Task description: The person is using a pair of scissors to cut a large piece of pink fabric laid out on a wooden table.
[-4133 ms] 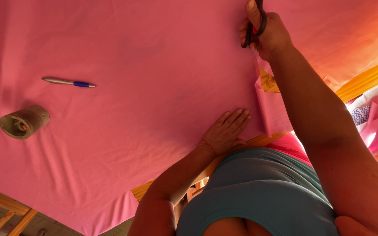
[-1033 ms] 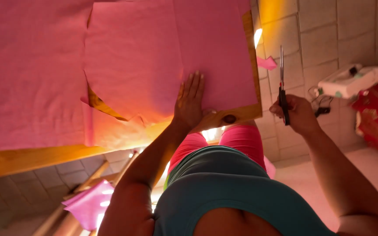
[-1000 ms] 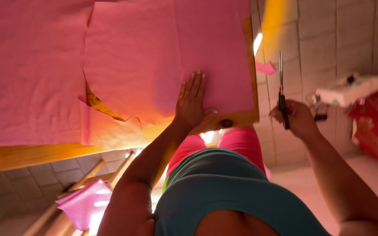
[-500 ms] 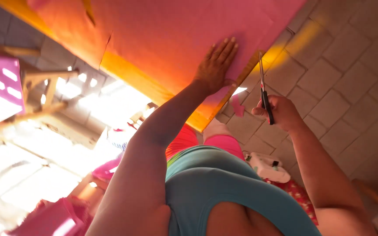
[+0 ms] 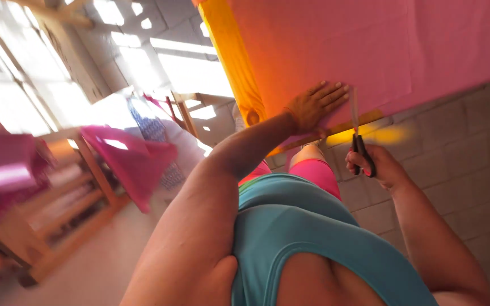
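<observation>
A large pink sheet (image 5: 341, 45) covers a yellow-edged table (image 5: 231, 56) at the top of the head view. My left hand (image 5: 313, 105) lies flat, fingers spread, on the sheet near its corner. Beside the table edge my right hand (image 5: 378, 164) grips black-handled scissors (image 5: 358, 141), blades pointing up toward the sheet's edge. Whether the blades touch the sheet is unclear through the blur.
A grey tiled floor (image 5: 460, 147) lies to the right. On the left stand wooden shelves (image 5: 58, 215) with pink material (image 5: 131, 158) draped over them and more pink stacks (image 5: 1, 170). Bright windows (image 5: 24, 73) fill the upper left.
The view has swung from the tabletop toward the room on the left. My left hand stays pressed on the pink sheet, and my right hand still holds the scissors beside the table edge.
</observation>
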